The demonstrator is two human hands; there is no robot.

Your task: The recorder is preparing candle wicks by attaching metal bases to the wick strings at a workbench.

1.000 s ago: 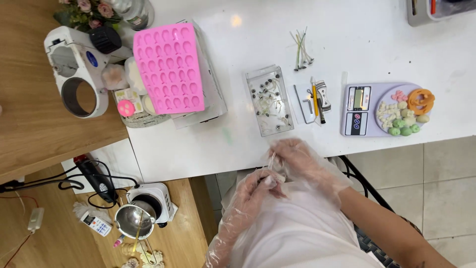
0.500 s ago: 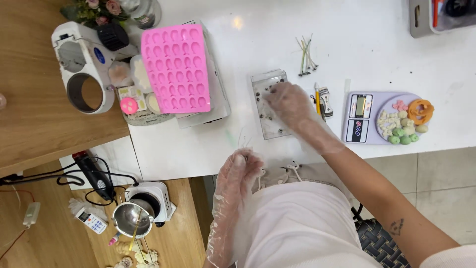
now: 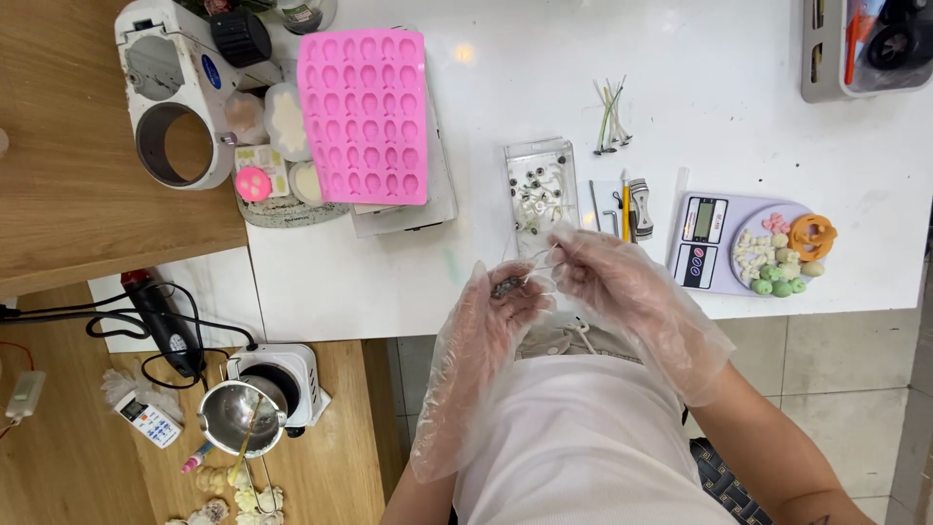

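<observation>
At the counter's [image 3: 603, 282] near edge we see both gloved hands meeting. The left hand [image 3: 491, 316] cups a small dark piece [image 3: 507, 287], fingers curled around it; the right hand [image 3: 603, 277] pinches a thin wire [image 3: 537, 258] above it, just below the clear tray [image 3: 539, 190].

— What's the room like?
— A glossy white worktable [image 3: 603, 49] catches overhead light. A wooden counter [image 3: 68, 224] adjoins it on one side.
— And below?
— Pale beige floor tiles [image 3: 836, 369] with thin grout lines.
</observation>
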